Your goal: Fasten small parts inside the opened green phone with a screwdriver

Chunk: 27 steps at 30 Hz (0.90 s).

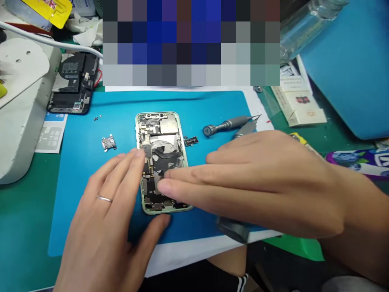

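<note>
An opened phone (168, 140) lies face up, its circuit board bared along the left side and torn black film over the middle. My left hand (103, 211), with a ring on one finger, has its fingers stretched out against the phone's left edge; the thumb is apart, near the bottom edge. Over the phone's lower right reaches my right hand (267, 186), index finger and thumb extended to the inside. A grey screwdriver (233, 230) seems tucked under its curled fingers, mostly hidden. Another screwdriver (226, 125) rests on the blue mat (91, 219).
Left of the phone are a small metal part (108, 142) and tiny screws (96, 118); a black bracket (191, 141) is at its right. A detached screen with battery (71, 81) lies at the back left. A cigarette pack (300, 101) and glass jar (310, 24) stand right.
</note>
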### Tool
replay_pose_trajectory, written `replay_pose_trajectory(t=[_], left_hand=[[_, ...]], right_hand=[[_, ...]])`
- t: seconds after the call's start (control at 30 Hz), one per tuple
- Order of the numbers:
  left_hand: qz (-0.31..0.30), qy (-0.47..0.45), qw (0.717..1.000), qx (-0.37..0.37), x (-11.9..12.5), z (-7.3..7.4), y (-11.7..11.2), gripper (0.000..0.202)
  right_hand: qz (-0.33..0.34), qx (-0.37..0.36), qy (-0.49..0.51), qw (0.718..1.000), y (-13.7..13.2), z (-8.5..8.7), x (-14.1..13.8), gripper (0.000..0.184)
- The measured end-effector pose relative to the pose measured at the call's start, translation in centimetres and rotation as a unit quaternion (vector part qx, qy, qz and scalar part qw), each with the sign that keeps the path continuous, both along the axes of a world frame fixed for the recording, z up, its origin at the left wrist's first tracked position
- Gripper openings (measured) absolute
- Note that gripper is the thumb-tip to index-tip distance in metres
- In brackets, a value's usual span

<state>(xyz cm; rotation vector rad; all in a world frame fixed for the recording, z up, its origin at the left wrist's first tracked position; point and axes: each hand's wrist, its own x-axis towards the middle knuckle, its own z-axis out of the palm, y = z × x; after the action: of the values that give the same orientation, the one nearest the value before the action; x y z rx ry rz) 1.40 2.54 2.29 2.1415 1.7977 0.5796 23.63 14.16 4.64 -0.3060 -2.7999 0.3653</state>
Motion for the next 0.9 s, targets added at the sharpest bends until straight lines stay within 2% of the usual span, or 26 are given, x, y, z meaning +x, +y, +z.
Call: replay_pose_trajectory(t=[0.17, 0.27, 0.43, 0.63, 0.77, 0.9], left_hand=[[0.013, 0.008, 1.0, 0.003, -0.1, 0.1, 0.1, 0.072], [0.021, 0.022, 1.0, -0.004, -0.1, 0.3, 0.1, 0.071], [0.032, 0.028, 0.999, 0.001, 0.0, 0.3, 0.1, 0.07], [0.012, 0.025, 1.0, 0.0, 0.0, 0.6, 0.3, 0.068], [0.01, 0.026, 1.0, -0.012, 0.2, 0.9, 0.2, 0.07], [0.022, 0.021, 0.999, -0.017, 0.2, 1.0, 0.0, 0.069]], right_hand=[[-0.024, 0.091, -0.01, 0.995, 1.2, 0.5, 0.1, 0.042], [-0.024, 0.123, -0.035, 0.991, 2.0, 0.4, 0.2, 0.036], [0.002, 0.115, -0.08, 0.99, 2.4, 0.1, 0.3, 0.032], [-0.011, 0.132, -0.06, 0.989, 2.3, 0.5, 0.6, 0.03], [0.033, 0.12, -0.05, 0.991, 2.0, 0.5, 0.7, 0.035], [0.066, 0.076, -0.047, 0.994, 1.5, 0.5, 0.7, 0.035]])
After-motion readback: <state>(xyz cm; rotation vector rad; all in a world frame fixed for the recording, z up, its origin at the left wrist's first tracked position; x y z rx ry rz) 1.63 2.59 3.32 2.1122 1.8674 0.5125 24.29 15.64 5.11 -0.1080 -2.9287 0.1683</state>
